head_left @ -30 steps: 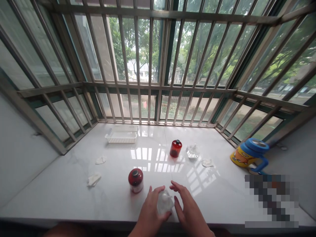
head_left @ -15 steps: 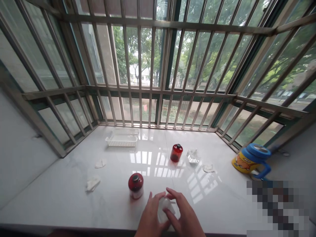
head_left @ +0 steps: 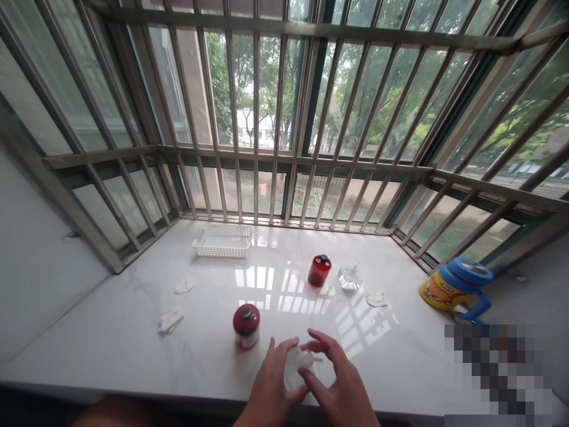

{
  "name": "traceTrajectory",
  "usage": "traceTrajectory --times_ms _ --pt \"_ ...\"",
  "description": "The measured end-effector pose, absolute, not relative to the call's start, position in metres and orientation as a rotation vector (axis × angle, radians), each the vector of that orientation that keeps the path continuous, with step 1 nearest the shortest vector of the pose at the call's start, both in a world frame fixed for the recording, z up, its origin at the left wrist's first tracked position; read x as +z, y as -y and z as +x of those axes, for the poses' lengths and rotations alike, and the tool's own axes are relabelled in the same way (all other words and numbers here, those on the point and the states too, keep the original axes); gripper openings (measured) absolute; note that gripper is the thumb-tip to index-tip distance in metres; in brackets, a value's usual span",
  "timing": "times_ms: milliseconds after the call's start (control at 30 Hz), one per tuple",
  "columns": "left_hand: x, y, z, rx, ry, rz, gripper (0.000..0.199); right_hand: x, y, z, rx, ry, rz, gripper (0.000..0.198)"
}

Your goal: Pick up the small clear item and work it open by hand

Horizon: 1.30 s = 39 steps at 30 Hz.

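A small translucent pump bottle [head_left: 293,367] stands near the front edge, with a whitish rounded top and a short spout pointing right. My left hand [head_left: 276,379] is closed around its left side. From the right, my right hand [head_left: 335,373] has thumb and fingers curled about the bottle's top [head_left: 305,358]; the palm stays off it. Left of my hands stands a red bottle [head_left: 246,326] with a dark cap, pale in its lower part. Farther back is a second red bottle [head_left: 319,271], also dark-capped. Fingers partly hide the translucent bottle.
A white perforated basket [head_left: 222,249] lies at the back left. Crumpled tissues [head_left: 170,321] are on the left, another tissue [head_left: 376,299] on the right. A clear square dish [head_left: 350,277] sits behind it. A blue-yellow mug [head_left: 457,284] stands far right. Barred windows enclose the counter [head_left: 111,350].
My right hand's fingers have opened a little wider and shifted slightly right around the bottle's top. More of the top and spout shows. The camera view has tilted slightly.
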<state>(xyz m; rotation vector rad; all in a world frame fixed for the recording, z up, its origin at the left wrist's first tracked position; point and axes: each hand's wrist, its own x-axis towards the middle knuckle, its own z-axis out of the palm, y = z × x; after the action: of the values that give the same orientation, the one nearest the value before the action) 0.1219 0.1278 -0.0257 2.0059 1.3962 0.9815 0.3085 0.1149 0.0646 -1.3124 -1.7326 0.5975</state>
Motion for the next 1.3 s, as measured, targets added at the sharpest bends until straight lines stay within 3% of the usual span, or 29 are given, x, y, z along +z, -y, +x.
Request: traceTrajectory --times_ms 600,767,967,1067,1233,1300 --pt "0.011 -0.127 0.123 0.880 -1.318 1.833 0.075 0.075 -0.109 0.327 0.777 1.501 -1.316 0.055" --pt "0.010 -0.126 0.122 0.865 -1.309 1.864 0.074 0.065 -0.119 0.368 0.679 1.409 -1.407 0.055" --pt "-0.002 -0.133 0.123 0.920 -1.300 2.020 0.074 0.045 -0.149 0.443 0.233 1.370 -1.798 0.054" --pt "-0.008 -0.138 0.126 0.993 -1.309 2.158 0.085 0.030 -0.171 0.480 0.130 1.280 -1.933 0.059" --pt "-0.005 -0.133 0.125 1.042 -1.330 2.319 0.126 0.014 -0.211 0.520 0.043 1.192 -2.045 0.056" --pt "0.004 -0.123 0.118 1.055 -1.265 2.384 0.123 0.009 -0.224 0.528 0.014 1.166 -2.074 0.056"
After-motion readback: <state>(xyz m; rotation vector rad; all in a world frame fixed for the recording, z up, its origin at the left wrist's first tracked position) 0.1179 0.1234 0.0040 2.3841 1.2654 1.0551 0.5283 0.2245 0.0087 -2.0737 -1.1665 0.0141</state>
